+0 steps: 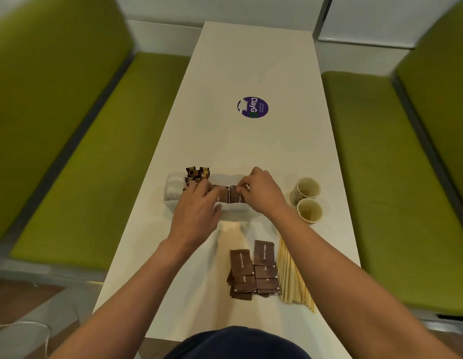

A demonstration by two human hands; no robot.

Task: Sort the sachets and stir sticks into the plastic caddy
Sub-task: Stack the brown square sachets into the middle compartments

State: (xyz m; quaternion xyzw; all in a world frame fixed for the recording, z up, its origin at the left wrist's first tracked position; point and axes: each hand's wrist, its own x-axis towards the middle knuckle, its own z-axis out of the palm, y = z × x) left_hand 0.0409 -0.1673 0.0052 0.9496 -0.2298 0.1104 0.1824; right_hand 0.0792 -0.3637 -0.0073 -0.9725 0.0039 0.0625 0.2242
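Sachets (232,196) in caddy (238,209), pinched by left hand (196,207) and right hand (261,194).

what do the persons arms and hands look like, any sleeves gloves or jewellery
Both forearms are bare as far as the view shows, with no sleeves reaching them. The left hand and right hand wear no gloves, and no rings, watch or bands show. A dark blue top shows at the bottom edge.
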